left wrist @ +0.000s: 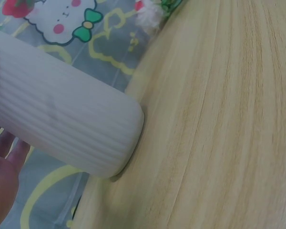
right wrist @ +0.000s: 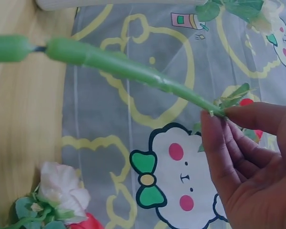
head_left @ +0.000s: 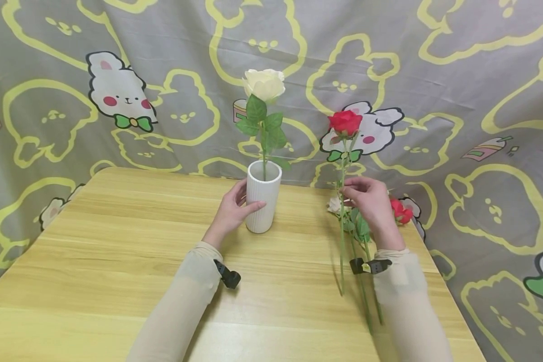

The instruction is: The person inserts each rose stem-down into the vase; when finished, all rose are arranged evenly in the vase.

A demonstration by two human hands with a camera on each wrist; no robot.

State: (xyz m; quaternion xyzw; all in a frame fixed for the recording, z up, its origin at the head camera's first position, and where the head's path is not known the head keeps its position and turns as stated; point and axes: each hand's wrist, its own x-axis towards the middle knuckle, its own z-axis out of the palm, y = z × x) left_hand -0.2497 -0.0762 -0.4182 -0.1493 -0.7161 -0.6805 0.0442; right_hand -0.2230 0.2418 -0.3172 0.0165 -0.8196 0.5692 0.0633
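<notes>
A white ribbed vase [head_left: 262, 211] stands upright on the table, a single cream rose [head_left: 264, 85] rising out of its mouth. My left hand [head_left: 230, 213] grips the vase from its left side, thumb across the front; the left wrist view shows the ribbed wall close up. To the right, my right hand [head_left: 371, 206] pinches the stem of a red rose [head_left: 345, 122] between thumb and fingers, bloom up. In the right wrist view its green stem [right wrist: 128, 69] has a thin dark gap between two sections near the cut-off end.
On the table's right side lie more flowers: a pale pink rose [head_left: 336, 205] and another red one [head_left: 401, 211], partly behind my right hand, with stems toward the front. A patterned grey curtain [head_left: 185, 45] hangs right behind the wooden table [head_left: 117, 241].
</notes>
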